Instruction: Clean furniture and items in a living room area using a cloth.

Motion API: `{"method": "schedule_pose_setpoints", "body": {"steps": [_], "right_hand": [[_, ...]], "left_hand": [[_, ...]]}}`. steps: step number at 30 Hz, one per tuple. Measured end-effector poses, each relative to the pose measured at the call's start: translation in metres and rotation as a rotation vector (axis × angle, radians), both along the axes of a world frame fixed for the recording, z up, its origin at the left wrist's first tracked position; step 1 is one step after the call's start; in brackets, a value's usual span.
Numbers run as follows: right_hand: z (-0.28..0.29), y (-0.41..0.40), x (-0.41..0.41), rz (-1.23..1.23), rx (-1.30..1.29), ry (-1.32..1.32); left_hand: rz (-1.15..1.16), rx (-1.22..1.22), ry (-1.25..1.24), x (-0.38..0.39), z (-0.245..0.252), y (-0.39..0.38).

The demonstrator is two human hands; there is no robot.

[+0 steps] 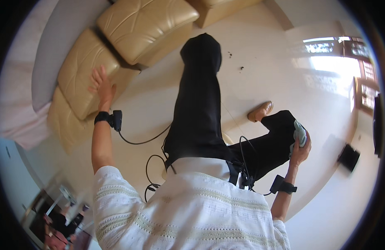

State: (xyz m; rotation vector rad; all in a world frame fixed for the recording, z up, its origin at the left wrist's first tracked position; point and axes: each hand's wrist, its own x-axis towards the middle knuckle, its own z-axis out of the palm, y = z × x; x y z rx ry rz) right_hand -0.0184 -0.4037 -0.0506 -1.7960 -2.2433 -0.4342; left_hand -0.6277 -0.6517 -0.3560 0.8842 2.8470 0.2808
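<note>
My right hand (301,149) grips a bunched pale blue-green cloth (300,135) beside my bent knee, at the right of the head view. Nothing is in my left hand (102,84); its fingers are spread over a tan leather sofa seat (83,68). I cannot tell whether that hand touches the seat. Black trousers (198,103) cover my legs, one stretched forward and one bent out to the right. A tan shoe (261,111) shows on one foot. Each wrist carries a strapped black device, such as the left one (117,120), with a cable.
Another tan sofa seat (148,25) stands farther ahead. Small dark bits (242,68) lie on the pale floor (264,56). Along the right wall is a black box (348,157); bright windows (336,62) are at upper right. Another person (59,232) is at lower left.
</note>
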Motion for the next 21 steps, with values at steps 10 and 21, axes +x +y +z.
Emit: {"method": "schedule_pose_setpoints", "body": {"steps": [10, 21], "right_hand": [[-0.014, -0.013, 0.072, 0.148, -0.095, -0.017], [0.007, 0.018, -0.036, 0.613, -0.199, -0.24]], "left_hand": [[-0.219, 0.045, -0.941, 0.179, 0.036, -0.055], [0.48, 0.556, -1.676, 0.413, 0.176, -0.248]]}}
